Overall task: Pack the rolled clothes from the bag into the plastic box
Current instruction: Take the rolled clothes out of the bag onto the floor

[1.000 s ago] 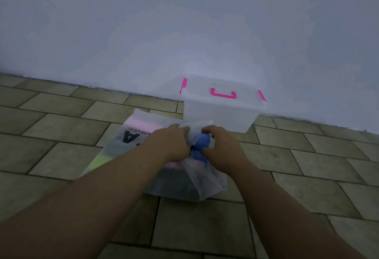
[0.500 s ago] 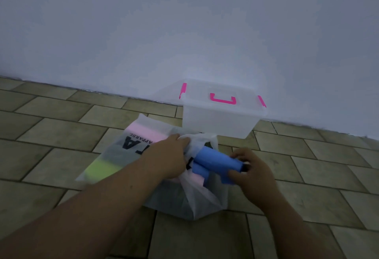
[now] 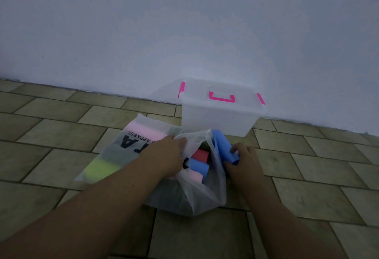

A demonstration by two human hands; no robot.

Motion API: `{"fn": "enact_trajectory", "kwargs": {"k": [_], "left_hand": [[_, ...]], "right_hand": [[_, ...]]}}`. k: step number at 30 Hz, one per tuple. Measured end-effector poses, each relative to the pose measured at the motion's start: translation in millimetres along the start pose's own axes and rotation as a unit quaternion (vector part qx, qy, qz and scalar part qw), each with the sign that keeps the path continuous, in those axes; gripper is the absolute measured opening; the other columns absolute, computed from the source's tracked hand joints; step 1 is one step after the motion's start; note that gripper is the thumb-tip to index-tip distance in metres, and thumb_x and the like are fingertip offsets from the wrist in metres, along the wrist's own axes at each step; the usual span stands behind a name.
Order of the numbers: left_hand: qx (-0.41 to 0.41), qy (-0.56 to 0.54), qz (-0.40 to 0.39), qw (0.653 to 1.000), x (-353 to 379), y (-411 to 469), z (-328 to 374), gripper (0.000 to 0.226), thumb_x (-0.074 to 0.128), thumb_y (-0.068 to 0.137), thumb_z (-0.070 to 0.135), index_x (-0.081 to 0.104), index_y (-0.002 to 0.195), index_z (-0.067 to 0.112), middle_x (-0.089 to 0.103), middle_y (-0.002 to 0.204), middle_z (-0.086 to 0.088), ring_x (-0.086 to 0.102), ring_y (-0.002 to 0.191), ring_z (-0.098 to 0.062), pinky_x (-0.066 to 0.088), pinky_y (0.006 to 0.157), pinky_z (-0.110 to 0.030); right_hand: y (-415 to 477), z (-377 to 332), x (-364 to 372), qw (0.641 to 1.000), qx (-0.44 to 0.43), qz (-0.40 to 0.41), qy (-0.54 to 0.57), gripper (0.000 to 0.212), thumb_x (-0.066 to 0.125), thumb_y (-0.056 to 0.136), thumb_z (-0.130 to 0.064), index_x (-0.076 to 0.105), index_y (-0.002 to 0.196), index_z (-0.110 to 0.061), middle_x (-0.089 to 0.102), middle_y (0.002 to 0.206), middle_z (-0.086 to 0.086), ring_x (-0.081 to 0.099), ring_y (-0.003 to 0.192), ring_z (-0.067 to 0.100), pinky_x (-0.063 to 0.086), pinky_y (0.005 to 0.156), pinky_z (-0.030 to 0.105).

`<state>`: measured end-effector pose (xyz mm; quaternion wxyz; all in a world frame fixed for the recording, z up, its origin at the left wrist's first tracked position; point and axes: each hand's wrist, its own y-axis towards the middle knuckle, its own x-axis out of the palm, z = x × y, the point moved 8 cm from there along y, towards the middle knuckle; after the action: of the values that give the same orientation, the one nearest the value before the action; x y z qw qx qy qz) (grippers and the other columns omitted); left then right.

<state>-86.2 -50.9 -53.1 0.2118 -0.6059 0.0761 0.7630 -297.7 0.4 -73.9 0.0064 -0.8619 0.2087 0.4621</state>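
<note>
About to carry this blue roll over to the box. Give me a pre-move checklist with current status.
1. Grip: the right hand holds the blue roll: ok.
2. Roll free of the bag rim: cannot tell; the rim overlaps its left edge.
3. Bag mouth held open by the left hand: ok.
4. The plastic box open to receive: not ok; the lid is on.
5. Short carry: ok; the box stands just behind the bag.

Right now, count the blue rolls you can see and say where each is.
2. One blue roll is gripped by the right hand beside the bag; the second blue roll lies in the bag's mouth. More may be hidden deeper.
</note>
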Motion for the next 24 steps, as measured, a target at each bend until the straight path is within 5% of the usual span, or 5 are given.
{"fn": "enact_trajectory", "kwargs": {"k": [6, 8, 12, 20, 24], "left_hand": [[-0.001, -0.003, -0.004, 1.000, -5.7, -0.3, -7.9, 0.055, 0.049, 0.093, 0.036, 0.027, 0.143, 0.026, 0.037, 0.144, -0.007, 0.049, 0.120, -0.026, 0.041, 0.096, -0.039], [0.001, -0.010, -0.029, 1.000, -4.3, -2.0, -6.9, 0.062, 0.046, 0.093, 0.043, 0.019, 0.146, 0.029, 0.028, 0.150, -0.008, 0.043, 0.127, -0.028, 0.038, 0.101, -0.042], [0.013, -0.020, -0.078, 0.997, -3.8, -11.2, -3.4, 0.084, 0.047, 0.086, 0.062, 0.002, 0.149, 0.032, 0.006, 0.159, -0.005, 0.021, 0.141, -0.031, 0.026, 0.110, -0.048], [0.019, -0.006, -0.108, 0.994, 5.5, -23.2, 4.0, 0.090, 0.060, 0.081, 0.052, 0.006, 0.149, 0.029, 0.010, 0.158, -0.005, 0.025, 0.140, -0.029, 0.028, 0.109, -0.046], [0.023, -0.003, -0.107, 0.994, 3.7, -22.3, 4.7, 0.087, 0.061, 0.082, 0.050, 0.010, 0.149, 0.028, 0.017, 0.155, -0.005, 0.030, 0.136, -0.027, 0.031, 0.107, -0.044]], "right_hand": [[-5.2, -36.6, -25.6, 0.996, -0.087, 0.009, 0.020, 0.031, 0.070, 0.073, -0.027, 0.058, 0.102, -0.031, 0.051, 0.095, -0.012, 0.051, 0.084, 0.006, 0.038, 0.067, 0.023], [-17.1, -61.2, -4.3, 0.989, -0.108, -0.087, 0.041, 0.025, 0.069, 0.075, -0.032, 0.054, 0.093, -0.039, 0.054, 0.085, -0.020, 0.052, 0.078, -0.003, 0.036, 0.061, 0.016], [-26.5, -61.4, 47.0, 0.967, 0.004, -0.255, 0.013, 0.025, 0.062, 0.082, -0.039, 0.046, 0.099, -0.031, 0.056, 0.090, -0.009, 0.053, 0.079, 0.006, 0.039, 0.060, 0.022], [-30.7, -55.3, 44.9, 0.945, 0.089, -0.205, 0.238, 0.029, 0.076, 0.072, -0.022, 0.056, 0.091, -0.029, 0.059, 0.089, -0.005, 0.059, 0.080, 0.011, 0.047, 0.056, 0.019], [-35.1, -35.9, 8.5, 0.937, 0.104, -0.164, 0.291, 0.024, 0.074, 0.070, -0.011, 0.062, 0.085, -0.024, 0.060, 0.090, 0.012, 0.063, 0.085, 0.029, 0.059, 0.069, 0.043]]}}
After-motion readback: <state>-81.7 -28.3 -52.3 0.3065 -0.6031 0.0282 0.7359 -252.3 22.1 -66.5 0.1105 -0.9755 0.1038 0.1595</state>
